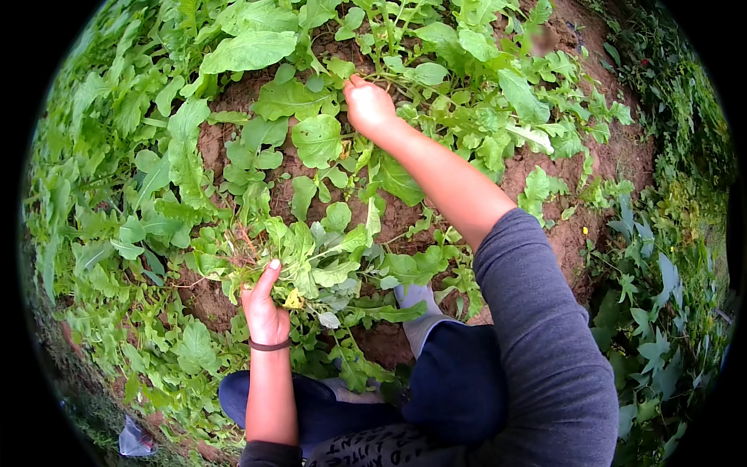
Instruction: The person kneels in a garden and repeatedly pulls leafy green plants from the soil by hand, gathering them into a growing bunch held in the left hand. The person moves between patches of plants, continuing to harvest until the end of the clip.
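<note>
My left hand point(265, 309), with a dark band at the wrist, is closed around a bunch of uprooted leafy green plants point(303, 257). Their thin reddish roots point(242, 248) point up and left, and one yellowed leaf point(293, 299) hangs beside the thumb. My right hand point(367, 105) reaches far forward into the growing plants, its fingertips at the stems point(385, 77) near the soil. Leaves hide part of those fingers, so whether they grip a stem cannot be told.
Lobed leafy plants point(187, 146) grow densely at the left and front. Brown soil point(222, 140) shows between them. My shoe point(420, 300) stands among the leaves. Darker vines point(659, 350) line the right side. A clear plastic bag point(135, 439) lies at the lower left.
</note>
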Tool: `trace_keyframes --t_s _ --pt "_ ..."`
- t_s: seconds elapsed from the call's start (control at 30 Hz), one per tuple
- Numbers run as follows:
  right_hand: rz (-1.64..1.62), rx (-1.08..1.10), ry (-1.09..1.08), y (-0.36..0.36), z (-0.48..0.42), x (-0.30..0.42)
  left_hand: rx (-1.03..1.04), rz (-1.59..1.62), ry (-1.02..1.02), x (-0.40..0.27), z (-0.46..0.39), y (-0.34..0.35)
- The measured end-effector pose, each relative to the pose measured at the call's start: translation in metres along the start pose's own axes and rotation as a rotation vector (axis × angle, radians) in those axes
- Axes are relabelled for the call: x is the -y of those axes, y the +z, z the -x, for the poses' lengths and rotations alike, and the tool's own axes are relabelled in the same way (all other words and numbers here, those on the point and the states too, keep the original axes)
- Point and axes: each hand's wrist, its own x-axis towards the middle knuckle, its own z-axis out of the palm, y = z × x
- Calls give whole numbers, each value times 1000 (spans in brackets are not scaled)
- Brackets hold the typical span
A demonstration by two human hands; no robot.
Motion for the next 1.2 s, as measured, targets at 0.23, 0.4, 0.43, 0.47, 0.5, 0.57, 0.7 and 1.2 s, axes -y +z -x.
trace_keyframes --t_s 0.23,0.4,0.43,0.47,0.5,0.57,0.7,1.2 --pt "318 108 330 -38 22 -50 -20 -15 1 -4 -1 -7" --pt "325 50 221 -41 43 -66 -22 -5 -2 -3 2 -2" --pt "336 98 220 -39 45 -66 -33 -9 2 -3 2 -2" --pt "347 147 219 -37 46 -65 -36 9 -10 -3 3 -1" --pt "361 196 219 -36 48 -66 -27 6 -2 -3 3 0" --pt "349 189 243 -28 42 -64 -8 -1 14 -4 3 2" --pt "445 -15 99 -11 30 -66 -20 1 -6 -2 1 0" --pt "-19 100 388 -9 1 -62 -24 19 -9 -1 2 -13"
